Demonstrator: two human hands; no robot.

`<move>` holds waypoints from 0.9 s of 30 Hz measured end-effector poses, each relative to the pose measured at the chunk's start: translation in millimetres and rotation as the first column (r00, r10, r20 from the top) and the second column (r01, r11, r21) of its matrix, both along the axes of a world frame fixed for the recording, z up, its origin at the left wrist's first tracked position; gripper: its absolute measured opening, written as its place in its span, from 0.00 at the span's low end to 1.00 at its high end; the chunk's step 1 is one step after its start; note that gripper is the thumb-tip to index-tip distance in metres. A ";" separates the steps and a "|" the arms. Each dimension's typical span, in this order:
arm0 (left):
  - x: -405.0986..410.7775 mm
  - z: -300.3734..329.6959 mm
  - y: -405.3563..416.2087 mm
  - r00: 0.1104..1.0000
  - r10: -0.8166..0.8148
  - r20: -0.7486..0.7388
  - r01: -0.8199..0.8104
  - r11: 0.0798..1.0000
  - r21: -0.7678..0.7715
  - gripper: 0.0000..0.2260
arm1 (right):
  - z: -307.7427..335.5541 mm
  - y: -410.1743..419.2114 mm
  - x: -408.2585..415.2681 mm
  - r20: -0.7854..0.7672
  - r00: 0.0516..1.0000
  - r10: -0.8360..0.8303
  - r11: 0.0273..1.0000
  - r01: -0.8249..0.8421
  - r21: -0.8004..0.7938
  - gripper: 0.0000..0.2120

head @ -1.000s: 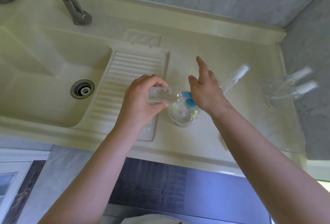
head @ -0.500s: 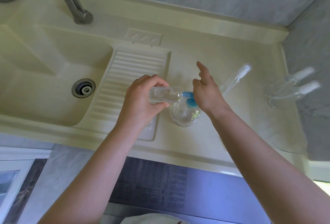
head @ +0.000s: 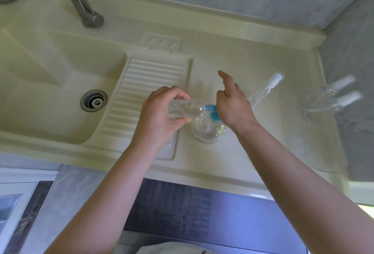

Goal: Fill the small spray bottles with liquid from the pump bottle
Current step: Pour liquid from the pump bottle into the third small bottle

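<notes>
At frame centre, the left hand grips a small spray bottle sideways against the blue spout of the pump bottle; the right hand presses the pump, index finger raised, the other fingers curled.

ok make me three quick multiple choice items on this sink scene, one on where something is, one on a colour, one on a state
1. Where does the pump bottle stand?
A. in the sink basin
B. on the counter right of the ribbed drainboard
C. under the faucet

2. What colour is the pump head?
A. blue
B. red
C. black

3. What is the left hand doing?
A. lying flat on the counter
B. gripping a small clear bottle held sideways
C. turning the faucet

Answers:
1 B: it stands on the counter just right of the drainboard.
2 A: the head and its nozzle show bright blue.
3 B: the fingers curl around the small clear bottle, its mouth meeting the blue nozzle.
</notes>
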State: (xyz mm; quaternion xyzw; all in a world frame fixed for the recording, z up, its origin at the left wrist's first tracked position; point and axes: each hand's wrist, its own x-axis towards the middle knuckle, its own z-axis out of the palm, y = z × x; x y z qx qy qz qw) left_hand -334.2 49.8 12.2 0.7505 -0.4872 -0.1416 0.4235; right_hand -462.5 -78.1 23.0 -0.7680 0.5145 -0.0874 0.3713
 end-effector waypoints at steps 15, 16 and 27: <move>-0.9 3.4 4.2 1.000 -0.002 -0.018 0.002 1.000 -0.010 0.19 | 4.5 -7.6 6.5 0.059 0.996 -0.071 0.997 0.069 0.023 0.22; -1.1 2.7 3.5 1.000 -0.002 -0.020 0.002 1.000 -0.006 0.19 | 3.2 -5.1 6.0 0.052 0.996 -0.070 0.997 0.072 -0.039 0.22; -1.3 4.7 4.7 1.000 0.002 -0.020 -0.002 1.000 -0.007 0.19 | 10.7 -8.0 8.3 0.069 0.994 -0.080 0.995 0.084 -0.061 0.22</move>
